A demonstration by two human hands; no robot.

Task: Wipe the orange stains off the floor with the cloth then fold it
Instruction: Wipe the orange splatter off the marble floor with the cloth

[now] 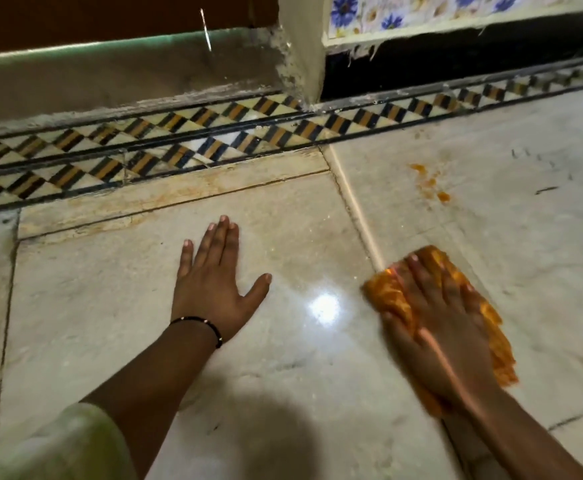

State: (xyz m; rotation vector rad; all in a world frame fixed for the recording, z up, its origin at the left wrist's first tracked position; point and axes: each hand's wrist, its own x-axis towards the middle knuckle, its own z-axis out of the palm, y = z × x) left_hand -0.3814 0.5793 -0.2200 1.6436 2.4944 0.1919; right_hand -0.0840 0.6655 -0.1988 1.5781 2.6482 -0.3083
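Lower right of the frame: the cloth [392, 299] is a crumpled orange rag, bunched and smeared with motion blur, flat on the pale marble floor [283, 375]. The right hand [445, 327] lies on top of it, fingers stretched forward and pressing down, not curled round it. Much of the cloth is hidden under that palm; only its edges show, poking out left of the fingers, past the fingertips and along the right side of the hand. The blur makes its folds hard to read.

Left of centre, the left hand [213, 282] rests flat on the floor, fingers straight and close together, thumb splayed, a dark bracelet [207, 323] on the wrist. It is well apart from the cloth.

Farther up, right of centre, the orange stains [428, 183] dot the marble, beyond the cloth and clear of the fingertips. Past them runs a checkered tile border [213, 143].
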